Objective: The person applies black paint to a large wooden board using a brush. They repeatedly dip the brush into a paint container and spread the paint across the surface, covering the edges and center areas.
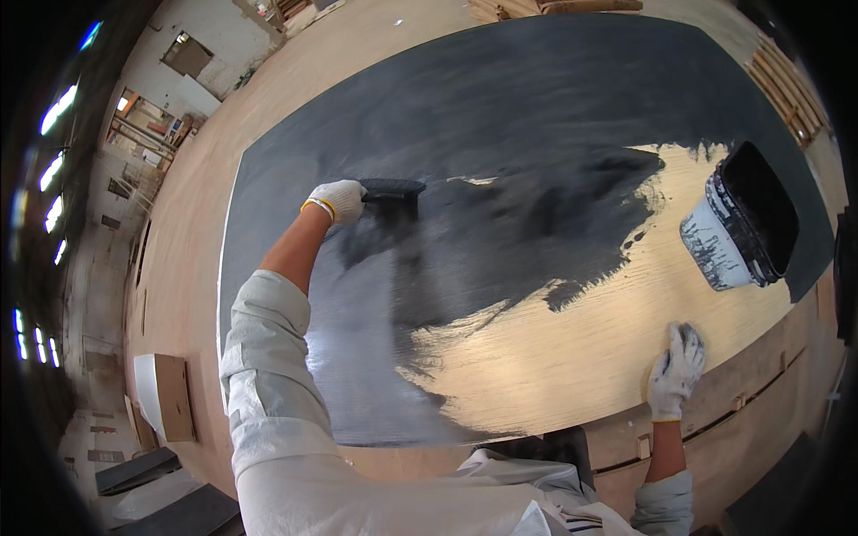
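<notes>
My left hand point(338, 202), in a white knit glove with a yellow cuff, grips the end of a wide black brush point(393, 188). The brush lies against a large flat board point(500, 384), over its left middle part. Dark, wet-looking paint covers most of the board. A pale, wood-coloured area shows bare on the near right side. My right hand point(677, 368), in a paint-stained white glove, rests with fingers stretched on the pale near edge. A white, paint-smeared bucket point(715, 239) with a black inside stands on the board at the right, beyond my right hand.
Wooden beams point(786, 89) lie past the far right corner, with more lumber point(554, 7) behind the far edge. A white and brown box-like block point(165, 397) stands on the floor at left. Dark panels point(170, 500) lie at the lower left.
</notes>
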{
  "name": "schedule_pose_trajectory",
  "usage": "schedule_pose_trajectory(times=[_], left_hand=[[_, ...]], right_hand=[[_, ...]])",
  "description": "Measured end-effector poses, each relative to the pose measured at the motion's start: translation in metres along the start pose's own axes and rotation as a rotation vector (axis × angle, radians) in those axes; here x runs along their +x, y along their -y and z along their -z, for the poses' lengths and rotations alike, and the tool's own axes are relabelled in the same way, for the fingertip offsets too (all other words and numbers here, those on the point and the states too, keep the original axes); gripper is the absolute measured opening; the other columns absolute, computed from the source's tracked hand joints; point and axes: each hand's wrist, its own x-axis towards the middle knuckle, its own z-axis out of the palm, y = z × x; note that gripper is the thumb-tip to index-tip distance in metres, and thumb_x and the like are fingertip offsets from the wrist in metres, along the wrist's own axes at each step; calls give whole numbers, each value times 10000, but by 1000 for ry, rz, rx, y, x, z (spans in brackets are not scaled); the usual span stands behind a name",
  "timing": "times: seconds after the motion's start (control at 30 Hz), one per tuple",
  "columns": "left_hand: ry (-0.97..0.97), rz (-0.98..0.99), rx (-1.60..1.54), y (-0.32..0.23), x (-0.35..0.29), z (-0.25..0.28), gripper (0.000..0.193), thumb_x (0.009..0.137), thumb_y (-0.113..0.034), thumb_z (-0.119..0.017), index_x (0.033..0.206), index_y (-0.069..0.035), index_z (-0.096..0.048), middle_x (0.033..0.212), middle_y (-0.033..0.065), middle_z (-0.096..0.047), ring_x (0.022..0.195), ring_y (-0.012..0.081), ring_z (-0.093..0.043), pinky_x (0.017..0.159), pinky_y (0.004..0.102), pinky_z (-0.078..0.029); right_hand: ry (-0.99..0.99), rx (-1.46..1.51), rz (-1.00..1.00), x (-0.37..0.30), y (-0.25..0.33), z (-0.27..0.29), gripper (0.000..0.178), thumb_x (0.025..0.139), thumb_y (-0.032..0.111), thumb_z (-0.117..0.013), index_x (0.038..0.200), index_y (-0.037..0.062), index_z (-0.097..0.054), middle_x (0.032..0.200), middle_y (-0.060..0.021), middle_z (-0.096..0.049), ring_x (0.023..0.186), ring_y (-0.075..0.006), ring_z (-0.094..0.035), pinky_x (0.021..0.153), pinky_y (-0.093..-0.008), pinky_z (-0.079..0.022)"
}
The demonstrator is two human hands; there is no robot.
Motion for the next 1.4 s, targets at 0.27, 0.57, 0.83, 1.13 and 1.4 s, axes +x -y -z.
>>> schedule_pose_trajectory(times=[0.27, 0.57, 0.83, 1.13, 1.4], left_hand=[[-10, 14, -29, 19, 4, -18, 380, 961, -189, -576, 1297, -143, -746, 1126, 153, -788, 1085, 365, -749, 950, 463, -580], [13, 27, 21, 4, 5, -4, 386, 947, -171, -606, 1299, -158, -762, 1220, 134, -782, 1152, 356, -739, 1004, 444, -574], [49, -33, -20, 35, 12, -26, 342, 932, -194, -604, 1205, -138, -802, 1155, 154, -790, 1088, 352, -748, 944, 446, -584], [29, -62, 53, 58, 18, -34, 324, 890, -223, -628, 1064, -27, -818, 1075, 223, -783, 1015, 373, -757, 867, 446, -577], [-9, 118, -22, 78, 23, -65, 325, 934, -252, -620, 1132, -81, -811, 1122, 210, -783, 1067, 390, -753, 910, 468, -578]], right_hand=[[-15, 4, 28, 1, 3, 4, 598, 888, 92, -620, 1486, 77, -601, 1519, -218, -540, 1419, -451, -463, 1216, -572, -337], [2, -2, 31, 0, 1, 1, 604, 899, 97, -619, 1502, 85, -588, 1530, -215, -531, 1431, -444, -450, 1225, -572, -317], [-11, -8, 24, -2, 0, 0, 600, 900, 87, -616, 1499, 81, -592, 1530, -223, -531, 1426, -453, -458, 1231, -571, -314], [-9, -7, 0, -2, 4, -1, 576, 902, 95, -611, 1478, 81, -602, 1508, -223, -542, 1416, -454, -458, 1226, -578, -321], [-38, -18, 24, 1, -2, 2, 565, 901, 100, -612, 1465, 67, -606, 1502, -220, -546, 1409, -454, -466, 1221, -576, -329]])
